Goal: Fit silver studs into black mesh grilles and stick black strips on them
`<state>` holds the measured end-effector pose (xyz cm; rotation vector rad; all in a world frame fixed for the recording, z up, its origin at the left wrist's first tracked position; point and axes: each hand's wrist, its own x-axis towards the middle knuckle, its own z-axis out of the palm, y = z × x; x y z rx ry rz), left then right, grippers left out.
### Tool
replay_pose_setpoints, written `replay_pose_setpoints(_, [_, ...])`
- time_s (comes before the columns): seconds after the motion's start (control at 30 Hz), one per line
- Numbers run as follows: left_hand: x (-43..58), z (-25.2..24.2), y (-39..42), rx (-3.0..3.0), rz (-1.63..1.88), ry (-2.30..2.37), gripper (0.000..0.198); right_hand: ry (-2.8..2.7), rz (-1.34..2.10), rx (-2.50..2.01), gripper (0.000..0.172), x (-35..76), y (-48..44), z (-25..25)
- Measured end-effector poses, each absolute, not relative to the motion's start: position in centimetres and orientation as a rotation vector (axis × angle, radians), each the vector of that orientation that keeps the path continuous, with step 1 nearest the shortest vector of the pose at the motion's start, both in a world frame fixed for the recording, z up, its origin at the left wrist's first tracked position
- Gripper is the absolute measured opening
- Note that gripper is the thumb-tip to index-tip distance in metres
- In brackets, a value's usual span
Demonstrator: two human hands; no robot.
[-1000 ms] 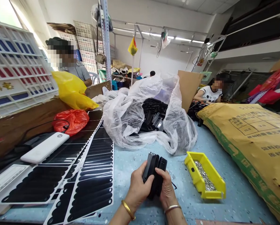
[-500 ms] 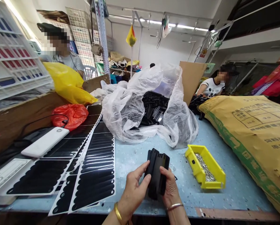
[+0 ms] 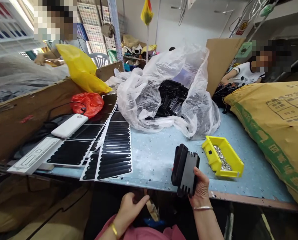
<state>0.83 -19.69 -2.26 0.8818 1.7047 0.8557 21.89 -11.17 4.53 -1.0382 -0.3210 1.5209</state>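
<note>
Partly hidden, the right hand (image 3: 201, 189) clasps black pieces (image 3: 188, 171); left hand (image 3: 131, 207), grip unclear

We judge this to be an assembly workshop. We observe a blue surface (image 3: 151, 150) carrying a plastic bag (image 3: 136, 111) of black parts (image 3: 173, 95), a yellow bin (image 3: 228, 173) of small metal pieces (image 3: 222, 158) and sheets of black strips (image 3: 115, 160); a large printed sack (image 3: 288, 116); stacked crates (image 3: 91, 31) at the rear; and one person (image 3: 76, 43) at left, another person (image 3: 247, 74) at right.
</note>
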Motion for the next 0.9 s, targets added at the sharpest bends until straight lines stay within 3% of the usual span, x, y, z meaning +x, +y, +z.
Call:
replay_pose_setpoints(0.1, [1.9,-3.5,-17.6,0.800,1.067,1.594,0.020,-0.279,1.578,-1.032,0.056,21.8,-14.1,5.2])
replay_pose_setpoints(0.23, [0.8,-3.6,-19.2,0.684,1.000,1.559,0.007,-0.217,1.828,-1.002,0.052,21.8,-19.5,5.8])
replay_pose_setpoints(0.47, [-2.8,-4.8,-27.1,0.870,0.736,1.349,0.022,-0.314,2.204,-0.953,0.027,21.4,-24.7,3.2])
replay_pose_setpoints(0.73, [-0.6,-5.3,-24.5,0.997,0.486,1.758,0.063,-0.329,2.200,-1.280,0.022,17.0,-21.0,-3.4])
replay_pose_setpoints(0.9, [0.2,-5.0,-24.8,1.344,0.452,1.804,0.051,-0.372,2.267,-1.527,0.016,16.8,-19.9,-7.0])
